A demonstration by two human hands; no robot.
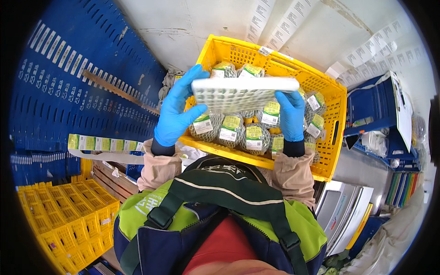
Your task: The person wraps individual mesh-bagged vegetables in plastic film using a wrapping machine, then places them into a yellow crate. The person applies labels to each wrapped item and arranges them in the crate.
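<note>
Between my two blue-gloved hands is a flat white rectangular slab, its near face patterned with a grid of greenish-grey spots; its exact kind I cannot make out. My left hand has its thumb and fingers around the left end. My right hand grips the right end, fingers partly hidden behind it. The slab is held above a yellow plastic crate and hides part of its contents. Inside lie several net-wrapped packs with green and white labels; the produce under the netting is hard to tell.
Blue slotted panels rise at left, with a strip of green labels below. Stacked yellow crates stand lower left. A white wall with hanging label strips is behind; a clipboard and blue bins are at right.
</note>
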